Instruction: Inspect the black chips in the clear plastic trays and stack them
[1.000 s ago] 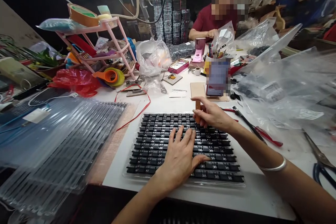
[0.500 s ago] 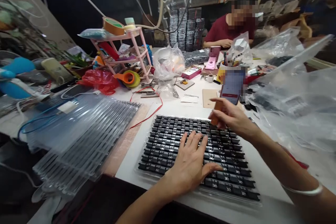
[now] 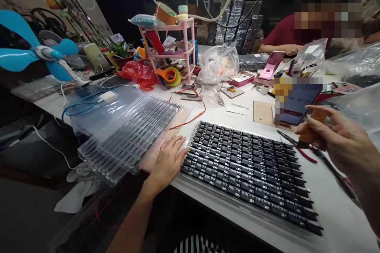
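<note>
Near the front edge of the white bench (image 3: 341, 213), a clear tray (image 3: 234, 204) is lying flat, carrying tight rows of black parts (image 3: 249, 170). These are showing dark, blocky bodies with pale pins and small silvery marks repeating along each row, and the plastic is catching streaks of light. The marks are appearing too small to read. Just beyond the tray, a phone (image 3: 299, 102) is leaning upright and displaying "00:34".

The rows are running along the tray's long axis, slanting from far left toward near right. The left hand (image 3: 166, 162) is resting at the tray's left edge, its fingers stretching out close together and its thumb reaching the rim.

To the right of the tray, the right hand (image 3: 341, 134) is holding a brown block (image 3: 319, 115), thumb and fingers clamping it. The block is tilting, its long axis slanting and its dark lower end pointing down and left. Below it, a red-handled tool (image 3: 308, 156) is lying beside the tray. Farther left, clear trays (image 3: 142, 122) are lying stacked on a pink mat (image 3: 173, 122).
</note>
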